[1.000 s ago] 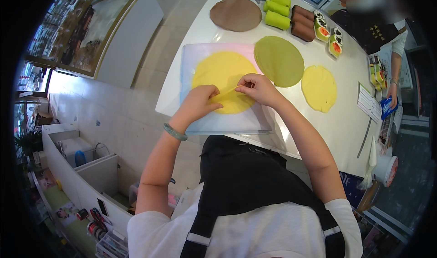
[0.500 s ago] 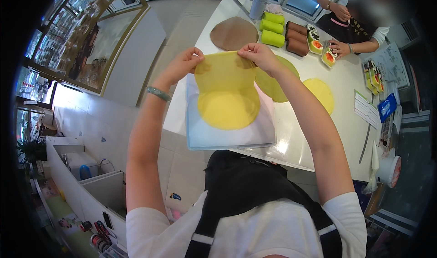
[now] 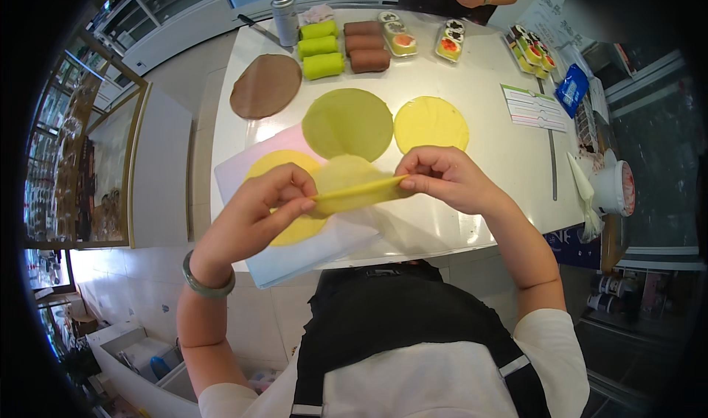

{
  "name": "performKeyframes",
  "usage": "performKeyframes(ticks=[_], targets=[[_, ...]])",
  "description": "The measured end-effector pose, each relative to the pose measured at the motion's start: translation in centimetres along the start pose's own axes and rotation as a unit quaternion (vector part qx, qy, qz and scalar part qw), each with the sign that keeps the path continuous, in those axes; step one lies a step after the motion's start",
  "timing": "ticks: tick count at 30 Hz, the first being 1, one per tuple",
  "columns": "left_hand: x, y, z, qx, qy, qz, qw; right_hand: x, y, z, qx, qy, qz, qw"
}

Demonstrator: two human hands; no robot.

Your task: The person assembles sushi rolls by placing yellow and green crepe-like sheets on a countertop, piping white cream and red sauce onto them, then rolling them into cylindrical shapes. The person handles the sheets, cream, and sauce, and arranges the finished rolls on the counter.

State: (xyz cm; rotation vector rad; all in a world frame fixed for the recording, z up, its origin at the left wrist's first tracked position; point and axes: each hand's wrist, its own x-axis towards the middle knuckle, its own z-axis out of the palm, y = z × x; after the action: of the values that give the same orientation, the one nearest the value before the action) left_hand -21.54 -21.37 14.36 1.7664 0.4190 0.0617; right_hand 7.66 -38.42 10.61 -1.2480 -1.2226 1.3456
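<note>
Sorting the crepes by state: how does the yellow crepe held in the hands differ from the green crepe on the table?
The yellow crepe is lifted off the table, pinched between the left hand and right hand; the green crepe lies untouched. The yellow crepe sags, seen nearly edge-on; the green crepe lies flat. Both are thin rounds.

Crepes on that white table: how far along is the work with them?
Done, it seems: green rolls and brown rolls lie at the far end. In hand: the left hand and right hand hold a thin yellow crepe lifted above another yellow crepe on a sheet. Still flat and unrolled: a green crepe, a yellow one and a brown one.
</note>
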Motion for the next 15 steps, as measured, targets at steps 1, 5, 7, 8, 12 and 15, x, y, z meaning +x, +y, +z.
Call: performKeyframes(ticks=[1, 5, 7, 8, 12, 15], targets=[[1.2, -0.7, 1.9, -0.066, -0.017, -0.002, 0.998, -2.2, 0.4, -0.5, 0.004, 0.027, 0.023, 0.999], [8.3, -4.7, 7.7, -0.111, -0.066, -0.057, 0.990, -7.1, 3.9, -4.3, -0.031, 0.153, 0.126, 0.980], [12.0, -5.8, 9.6, -0.109, -0.085, -0.073, 0.988, -8.1, 5.6, -6.5, -0.062, 0.197, 0.123, 0.971], [13.4, -5.4, 10.2, -0.089, -0.067, -0.051, 0.992, -8.4, 6.3, -7.6, -0.077, 0.218, 0.122, 0.965], [16.3, -3.2, 11.4, 0.010, -0.001, 0.057, 0.998, -9.6, 6.2, -10.1, -0.082, 0.275, 0.015, 0.958], [16.9, -4.3, 12.8, 0.098, 0.038, 0.129, 0.986, -10.2, 8.5, -11.0, -0.129, 0.272, -0.008, 0.953]])
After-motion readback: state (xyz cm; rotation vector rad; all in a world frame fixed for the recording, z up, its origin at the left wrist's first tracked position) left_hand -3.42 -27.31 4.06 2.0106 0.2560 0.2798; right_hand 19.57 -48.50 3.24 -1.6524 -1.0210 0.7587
